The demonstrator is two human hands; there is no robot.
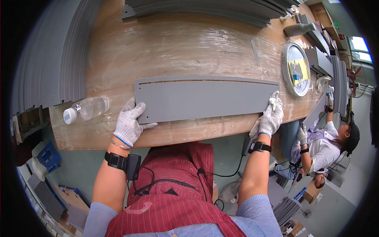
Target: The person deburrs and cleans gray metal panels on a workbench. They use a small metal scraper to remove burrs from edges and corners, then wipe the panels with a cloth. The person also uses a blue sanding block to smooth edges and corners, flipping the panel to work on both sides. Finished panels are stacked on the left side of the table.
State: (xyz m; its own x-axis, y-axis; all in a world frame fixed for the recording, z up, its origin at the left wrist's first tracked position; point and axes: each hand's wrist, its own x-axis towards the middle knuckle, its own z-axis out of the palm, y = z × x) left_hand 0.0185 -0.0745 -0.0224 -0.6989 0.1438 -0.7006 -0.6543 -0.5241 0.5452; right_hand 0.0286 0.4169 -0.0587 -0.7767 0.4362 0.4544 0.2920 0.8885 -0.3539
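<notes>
A long grey panel (pixel 205 100) lies in front of me near the table's front edge. It has a narrow brown slot along its far side and small holes near its left end. My left hand (pixel 129 121), in a white knitted glove, grips the panel's left end, with some fingers hidden behind the edge. At the other end my right hand (pixel 271 116), also gloved, is closed round the near right corner. Whether a white cloth is bunched in its fingers I cannot tell.
A clear bottle (pixel 89 110) lies at left on the wooden table (pixel 177 47). Grey panels (pixel 51 55) are stacked at far left, and more panels (pixel 205 8) at the back. To the right stands a round lid (pixel 296 69) with a yellow sheet. A co-worker (pixel 325 144) works at right.
</notes>
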